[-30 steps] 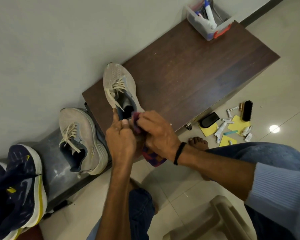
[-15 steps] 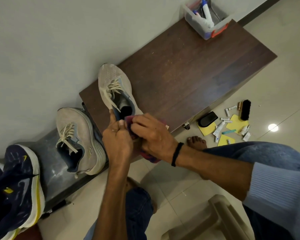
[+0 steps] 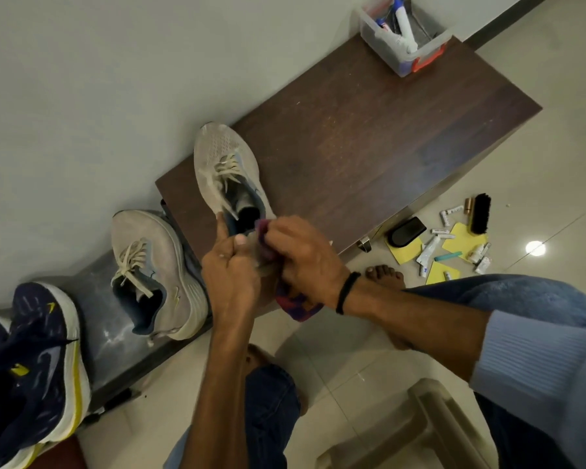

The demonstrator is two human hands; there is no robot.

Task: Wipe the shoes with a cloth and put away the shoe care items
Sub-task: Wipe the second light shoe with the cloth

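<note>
Grey sneaker (image 3: 224, 164) is gripped by the left hand (image 3: 230, 269); a purple cloth (image 3: 295, 306) is pinched against its heel by the right hand (image 3: 305, 255).

Two grey mesh lace-up running shoes (image 3: 217, 154) (image 3: 170, 265). One navy running shoe with yellow trim (image 3: 41, 350), perhaps a second cut off at the edge. One red-and-purple patterned cloth (image 3: 295, 304), three yellow sheets (image 3: 405, 253) (image 3: 462, 240) (image 3: 440, 272), one black bristle brush (image 3: 480, 213), one black oval pad (image 3: 407, 228), one clear plastic box (image 3: 394, 59).

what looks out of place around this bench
The shoe care items are strewn on the floor beside the bench: a black brush, small tubes and yellow pads lie loose, while the clear box on the bench top holds other tubes. Nothing looks spilled or broken.
</note>
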